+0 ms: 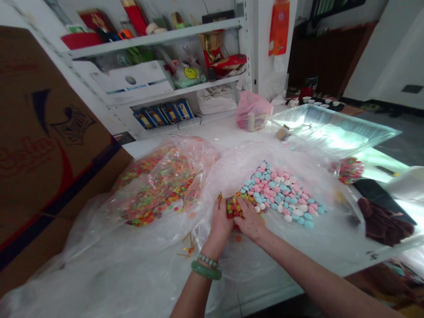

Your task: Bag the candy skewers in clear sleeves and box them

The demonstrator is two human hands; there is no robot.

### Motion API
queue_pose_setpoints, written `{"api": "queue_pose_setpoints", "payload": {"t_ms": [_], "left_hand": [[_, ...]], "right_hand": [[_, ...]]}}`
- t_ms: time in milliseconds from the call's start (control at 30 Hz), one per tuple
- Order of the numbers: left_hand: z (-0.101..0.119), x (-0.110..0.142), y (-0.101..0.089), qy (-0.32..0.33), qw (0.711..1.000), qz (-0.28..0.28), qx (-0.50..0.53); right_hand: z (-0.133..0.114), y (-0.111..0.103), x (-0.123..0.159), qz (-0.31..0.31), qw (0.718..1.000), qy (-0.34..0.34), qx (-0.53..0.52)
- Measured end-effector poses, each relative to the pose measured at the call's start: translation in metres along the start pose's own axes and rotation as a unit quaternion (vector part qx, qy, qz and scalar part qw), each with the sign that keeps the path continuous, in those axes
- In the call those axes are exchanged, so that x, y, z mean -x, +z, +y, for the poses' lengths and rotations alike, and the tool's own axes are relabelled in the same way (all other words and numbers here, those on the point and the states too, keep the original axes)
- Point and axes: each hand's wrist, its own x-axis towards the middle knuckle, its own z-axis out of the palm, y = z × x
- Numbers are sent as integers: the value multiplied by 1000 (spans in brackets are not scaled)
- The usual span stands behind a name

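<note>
My left hand (221, 220) and my right hand (251, 221) are close together at the middle of the table, closed around a cluster of small red, yellow and green candies (234, 206). I cannot tell whether clear wrapping encloses this cluster. The left fingers press its near-left side, and the right fingers curve over its right side. Just beyond the right hand, pink, blue and white round candies (280, 192) lie spread on clear plastic sheeting (228, 165). To the left, a large clear bag (172, 176) holds many similar small colourful candies. Gold twist ties (188, 248) rest left of the left wrist.
A large cardboard box (39, 145) stands at the left. At the back are a pink plastic bag (252, 110) and a clear tray (334, 128). A round bundle of colourful candies (351, 171) and a dark brown cloth (382, 223) lie right. Loaded shelves (159, 37) rise behind.
</note>
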Motion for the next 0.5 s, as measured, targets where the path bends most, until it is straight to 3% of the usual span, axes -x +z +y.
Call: {"api": "queue_pose_setpoints", "payload": {"t_ms": [133,267,333,433,500], "left_hand": [[18,13,-27,46,999,-21,-9],[31,23,-53,-8,992,-12,-128],[24,26,-70,-60,978,30,-199],[-7,27,-96,-121,955,101,-251],[-34,24,-108,-136,956,79,-246]], "right_hand": [[0,1,23,7,992,-85,98],[-13,3,38,30,978,-113,170],[-16,0,41,44,974,-146,170],[-13,-5,43,43,978,-160,126],[-7,-5,44,39,984,-153,79]]}}
